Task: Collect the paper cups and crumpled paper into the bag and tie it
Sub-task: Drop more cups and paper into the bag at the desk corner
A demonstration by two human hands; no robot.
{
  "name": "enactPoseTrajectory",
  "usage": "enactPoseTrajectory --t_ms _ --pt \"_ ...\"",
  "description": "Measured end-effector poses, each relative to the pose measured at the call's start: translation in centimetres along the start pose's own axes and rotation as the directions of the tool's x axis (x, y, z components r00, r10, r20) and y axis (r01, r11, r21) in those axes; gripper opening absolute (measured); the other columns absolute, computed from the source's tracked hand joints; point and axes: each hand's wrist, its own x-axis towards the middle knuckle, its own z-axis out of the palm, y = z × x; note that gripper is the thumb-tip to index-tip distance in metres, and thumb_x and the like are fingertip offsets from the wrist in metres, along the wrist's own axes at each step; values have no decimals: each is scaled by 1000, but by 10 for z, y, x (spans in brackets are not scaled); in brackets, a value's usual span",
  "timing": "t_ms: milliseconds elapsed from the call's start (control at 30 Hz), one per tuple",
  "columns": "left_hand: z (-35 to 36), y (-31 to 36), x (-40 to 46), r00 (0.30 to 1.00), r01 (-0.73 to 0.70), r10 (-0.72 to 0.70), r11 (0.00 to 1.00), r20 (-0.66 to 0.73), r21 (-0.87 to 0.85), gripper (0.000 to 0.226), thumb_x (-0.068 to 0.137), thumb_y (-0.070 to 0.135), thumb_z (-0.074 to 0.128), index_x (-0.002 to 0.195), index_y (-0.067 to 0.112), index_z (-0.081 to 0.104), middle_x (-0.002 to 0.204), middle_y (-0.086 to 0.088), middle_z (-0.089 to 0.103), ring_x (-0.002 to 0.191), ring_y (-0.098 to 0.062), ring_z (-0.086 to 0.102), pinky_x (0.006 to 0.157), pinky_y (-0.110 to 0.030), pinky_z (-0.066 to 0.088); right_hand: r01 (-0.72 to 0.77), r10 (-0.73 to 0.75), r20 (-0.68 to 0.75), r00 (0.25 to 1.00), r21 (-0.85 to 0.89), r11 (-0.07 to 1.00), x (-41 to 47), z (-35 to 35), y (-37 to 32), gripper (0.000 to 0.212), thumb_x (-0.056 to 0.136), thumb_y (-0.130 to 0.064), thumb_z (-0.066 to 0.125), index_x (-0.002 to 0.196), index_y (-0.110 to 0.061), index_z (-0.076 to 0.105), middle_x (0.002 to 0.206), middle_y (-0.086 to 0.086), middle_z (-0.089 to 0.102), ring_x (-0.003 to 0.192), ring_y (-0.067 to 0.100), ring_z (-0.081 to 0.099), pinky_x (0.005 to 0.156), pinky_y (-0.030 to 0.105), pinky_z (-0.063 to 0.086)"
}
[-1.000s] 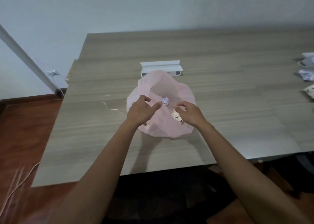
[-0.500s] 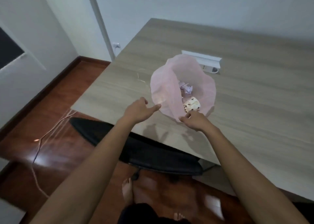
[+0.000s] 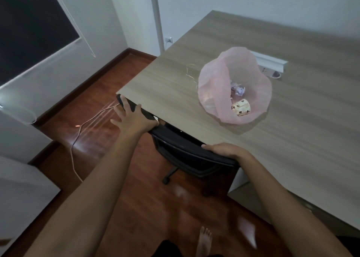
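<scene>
Both hands point(image 3: 134, 118) point(image 3: 227, 149) rest on the chair back point(image 3: 185, 145), left fingers spread, right fingers curled over it.

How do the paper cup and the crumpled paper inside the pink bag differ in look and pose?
The paper cup is cream with dark spots and keeps its round shape, lying on its side; the crumpled paper is pale purplish-white and a shapeless wad. The cup lies nearer the person, the crumpled paper farther back. Both rest inside the open pink bag, untouched by either hand.
</scene>
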Motion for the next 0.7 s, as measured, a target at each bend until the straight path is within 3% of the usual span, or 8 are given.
enactPoseTrajectory --t_ms 167,333,467,600,700 --pt "-1 -20 2 999 -25 23 993 -24 -118 105 73 51 75 156 19 19 158 0 -33 151 -31 -6 118 -59 15 -36 37 -45 998 32 999 -8 24 -9 87 85 -74 48 140 -6 51 147 13 48 126 30 53 101 31 40" --pt "-2 -54 -3 998 -50 45 991 -43 -123 112 73 46 77 157 18 9 160 3 -28 151 -25 -3 117 -59 17 -20 22 -31 999 77 997 -21 63 -18 83 85 -73 50 138 -9 55 143 10 53 122 28 56 86 28 39" --pt "-5 -84 -7 998 -48 43 994 -44 -103 115 73 43 77 157 20 3 160 7 -28 151 -23 -4 115 -63 18 3 -5 10 1000 184 983 -34 100 -23 77 74 -79 56 121 -20 69 124 2 66 96 17 66 84 29 51" --pt "-14 -117 -4 998 -45 43 997 -37 -68 111 77 38 76 157 21 2 160 7 -28 151 -26 -3 115 -63 21 34 -36 0 999 307 951 -42 142 -34 67 60 -81 66 105 -32 76 117 -2 68 103 19 66 96 39 53" --pt "-18 -139 -3 996 -39 36 999 -82 -35 106 78 37 74 157 21 5 162 5 -24 151 -28 4 112 -60 28 34 -38 3 999 410 911 -49 172 -48 71 50 -81 71 104 -35 76 118 -4 68 104 21 66 86 43 59"
